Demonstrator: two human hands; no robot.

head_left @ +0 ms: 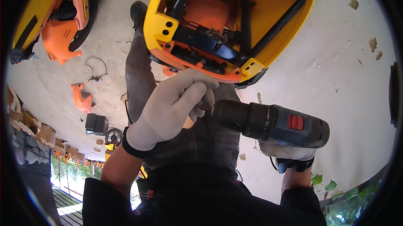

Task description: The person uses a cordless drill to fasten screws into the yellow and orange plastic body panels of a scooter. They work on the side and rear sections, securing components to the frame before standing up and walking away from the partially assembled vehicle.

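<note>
My right hand (289, 151), in a pale glove with a dark wrist strap, is wrapped round the handle of a black and grey cordless drill (275, 125) with a red switch. The drill lies sideways, its chuck toward the left. A thin bit (204, 107) juts from the chuck into the pinched fingers of my gloved left hand (172, 104). Whether a screw sits at the bit's tip is hidden by those fingers. Just beyond my left hand is a yellow and orange plastic vehicle body (214, 74) with a black metal frame inside.
At the far left stands another yellow and orange body (61, 37). An orange curved part (82, 98), a cable (95, 77), a black box (96, 124) and a wheel (113, 137) lie on the concrete floor. Cardboard boxes (46, 134) line the left edge; leaves (331, 185) show at lower right.
</note>
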